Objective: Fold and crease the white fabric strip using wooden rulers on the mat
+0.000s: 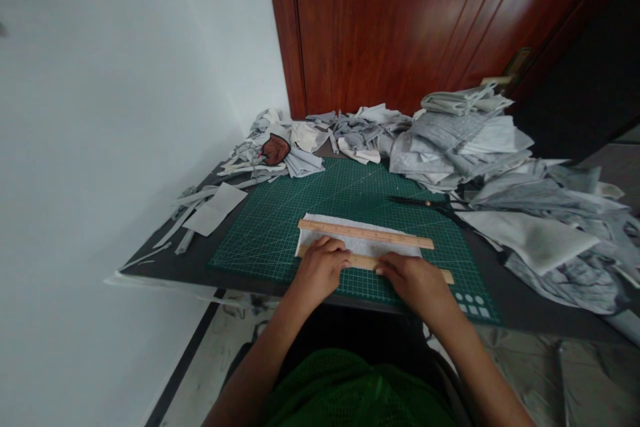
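Observation:
A pale grey piece of cloth (360, 245) lies flat on the green cutting mat (345, 187). Across its far part rests one wooden ruler (367, 233), touched by neither hand. A second wooden ruler (364, 261) lies along the near edge of the cloth, sticking out past it on the right. My left hand (323, 265) is closed on this near ruler toward its left end, fingers together on top. Right of it, my right hand (413, 280) grips the same ruler with thumb and fingers. Black scissors (420, 202) lie on the mat beyond, at the right.
Folded grey cloth (445, 140) is piled at the back right, with more loose cloth (555, 213) along the right. Scraps and a brown item (275, 149) lie at the back left. A pale sheet (215, 209) sits left of the mat. A white wall (125, 80) borders the left; a wooden door (390, 27) stands behind.

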`<state>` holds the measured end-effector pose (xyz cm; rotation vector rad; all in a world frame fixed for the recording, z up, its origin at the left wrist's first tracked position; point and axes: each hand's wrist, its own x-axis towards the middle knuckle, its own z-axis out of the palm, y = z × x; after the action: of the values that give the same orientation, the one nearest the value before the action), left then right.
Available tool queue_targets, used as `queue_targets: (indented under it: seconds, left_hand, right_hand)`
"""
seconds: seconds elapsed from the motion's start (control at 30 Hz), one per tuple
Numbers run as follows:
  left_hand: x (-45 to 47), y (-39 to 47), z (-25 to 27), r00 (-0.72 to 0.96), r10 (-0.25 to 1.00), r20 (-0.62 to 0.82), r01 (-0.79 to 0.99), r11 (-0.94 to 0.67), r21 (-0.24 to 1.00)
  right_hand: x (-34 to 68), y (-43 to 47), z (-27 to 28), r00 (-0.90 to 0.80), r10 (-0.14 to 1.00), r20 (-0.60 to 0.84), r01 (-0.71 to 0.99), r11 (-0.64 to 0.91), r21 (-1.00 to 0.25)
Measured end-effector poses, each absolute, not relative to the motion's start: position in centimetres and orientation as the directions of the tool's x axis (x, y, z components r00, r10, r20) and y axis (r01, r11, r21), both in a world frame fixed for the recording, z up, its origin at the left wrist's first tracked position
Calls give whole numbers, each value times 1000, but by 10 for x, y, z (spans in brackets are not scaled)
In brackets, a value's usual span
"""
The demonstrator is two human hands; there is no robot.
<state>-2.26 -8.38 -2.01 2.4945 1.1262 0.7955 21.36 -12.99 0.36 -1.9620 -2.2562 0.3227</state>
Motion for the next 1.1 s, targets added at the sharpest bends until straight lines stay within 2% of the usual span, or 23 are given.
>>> queue_targets:
  seconds: [0.13, 0.37, 0.53, 0.8, 1.1]
  left_hand:
    - [-20, -81, -21, 528, 765, 368, 588, -642, 492]
    - [-19, -77, -17, 548, 760, 350, 610, -649, 454]
    - [-19, -76, -19, 546, 750, 374, 598, -661, 453]
    - [-19, -71, -25, 537, 757, 373, 582, -652, 485]
    - [-20, -68, -32, 515, 759, 399, 540, -649, 536]
  right_hand:
    - [257, -127, 0, -231, 972, -44, 865, 184, -466]
    - [305, -124, -7, -202, 979, -38, 768, 134, -626]
    - [314, -125, -5, -205, 978, -28, 742, 137, -656]
    - [317, -131, -2, -195, 972, -131, 681, 38, -731]
    - [318, -128, -4, -223, 967, -124, 697, 69, -714]
